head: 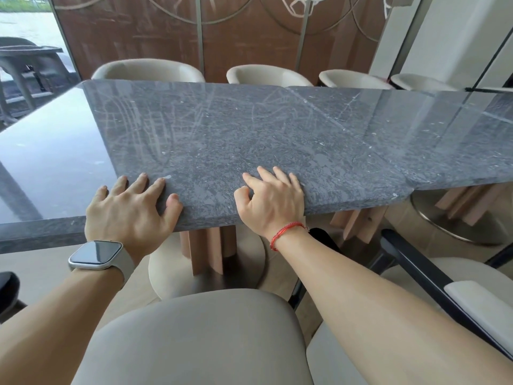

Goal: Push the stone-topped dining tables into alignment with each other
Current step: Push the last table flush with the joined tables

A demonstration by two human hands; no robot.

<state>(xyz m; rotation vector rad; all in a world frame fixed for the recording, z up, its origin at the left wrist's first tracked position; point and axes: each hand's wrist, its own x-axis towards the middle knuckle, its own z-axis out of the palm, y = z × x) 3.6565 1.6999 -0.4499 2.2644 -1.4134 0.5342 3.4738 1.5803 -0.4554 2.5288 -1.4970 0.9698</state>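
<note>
Left hand [130, 207] and right hand [272, 201] both lie open, fingers spread, on the near edge of the grey stone table [222, 134]. Second table [444, 134] butts up on the right, and the near edges don't quite line up.

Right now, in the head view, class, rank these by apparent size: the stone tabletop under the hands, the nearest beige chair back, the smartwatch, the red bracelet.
1. stone tabletop
2. beige chair back, though nearness to the camera inflates it
3. smartwatch
4. red bracelet
</note>
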